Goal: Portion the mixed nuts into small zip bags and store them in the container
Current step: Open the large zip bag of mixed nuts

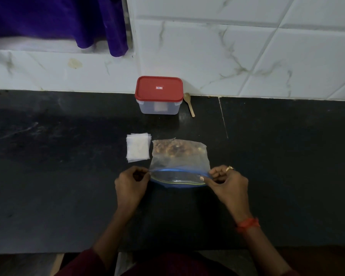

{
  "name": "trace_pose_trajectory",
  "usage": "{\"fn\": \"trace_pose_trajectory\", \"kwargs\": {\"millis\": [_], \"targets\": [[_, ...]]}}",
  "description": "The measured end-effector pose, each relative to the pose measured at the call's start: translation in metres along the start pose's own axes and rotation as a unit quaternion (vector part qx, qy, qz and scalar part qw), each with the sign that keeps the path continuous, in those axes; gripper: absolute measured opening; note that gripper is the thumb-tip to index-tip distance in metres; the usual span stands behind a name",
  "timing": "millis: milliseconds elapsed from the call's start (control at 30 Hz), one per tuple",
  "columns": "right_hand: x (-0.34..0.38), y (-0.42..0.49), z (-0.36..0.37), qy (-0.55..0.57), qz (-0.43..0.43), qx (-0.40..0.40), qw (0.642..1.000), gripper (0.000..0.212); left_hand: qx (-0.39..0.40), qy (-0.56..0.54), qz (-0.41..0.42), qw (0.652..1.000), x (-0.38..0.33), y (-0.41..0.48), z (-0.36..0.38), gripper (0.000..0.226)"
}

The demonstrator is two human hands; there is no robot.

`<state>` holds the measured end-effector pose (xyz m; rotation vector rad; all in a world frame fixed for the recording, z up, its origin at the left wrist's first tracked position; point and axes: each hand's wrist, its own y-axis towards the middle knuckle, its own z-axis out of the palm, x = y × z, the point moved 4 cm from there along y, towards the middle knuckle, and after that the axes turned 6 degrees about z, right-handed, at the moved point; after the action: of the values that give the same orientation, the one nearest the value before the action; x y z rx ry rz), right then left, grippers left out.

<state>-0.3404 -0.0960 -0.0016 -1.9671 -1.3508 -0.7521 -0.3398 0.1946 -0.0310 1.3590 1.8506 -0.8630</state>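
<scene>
Left hand (131, 183) and right hand (226, 181) each pinch a corner of the large zip bag (179, 163) of mixed nuts (175, 149); its mouth gapes and is best pulled evenly, keeping nuts at the far end.

Open counter (68, 176) left, right; bag stack (138, 149) just left of nut bag (179, 156); container (159, 96), spoon (189, 104) against wall (227, 56).

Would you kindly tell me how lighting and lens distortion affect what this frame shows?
Head view: dim, uneven light, the black counter swallowing detail; wide-angle distortion skews the wall tiles; the nuts in the large zip bag are a soft brown blur; the left hand and right hand look clear, each pinching its mouth.
</scene>
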Motion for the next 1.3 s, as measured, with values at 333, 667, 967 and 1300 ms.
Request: {"fn": "trace_pose_trajectory", "kwargs": {"millis": [333, 667, 967, 1300], "targets": [[0.033, 0.009, 0.009, 0.227, 0.069, 0.007, 0.972, 0.008, 0.015, -0.309, -0.116, 0.944, -0.044, 0.005, 0.017, 0.015], [0.054, 0.049, 0.006, 0.392, 0.268, 0.106, 0.874, 0.019, 0.094, -0.351, -0.275, 0.890, -0.076, 0.041, 0.005, 0.013], [0.054, 0.042, 0.006, 0.508, 0.281, 0.186, 0.793, 0.021, 0.143, -0.483, -0.266, 0.822, -0.081, 0.038, 0.002, 0.022], [0.043, 0.027, 0.000, 0.483, 0.228, 0.144, 0.833, 0.019, 0.118, -0.419, -0.277, 0.857, -0.068, -0.009, 0.015, 0.046]]}}
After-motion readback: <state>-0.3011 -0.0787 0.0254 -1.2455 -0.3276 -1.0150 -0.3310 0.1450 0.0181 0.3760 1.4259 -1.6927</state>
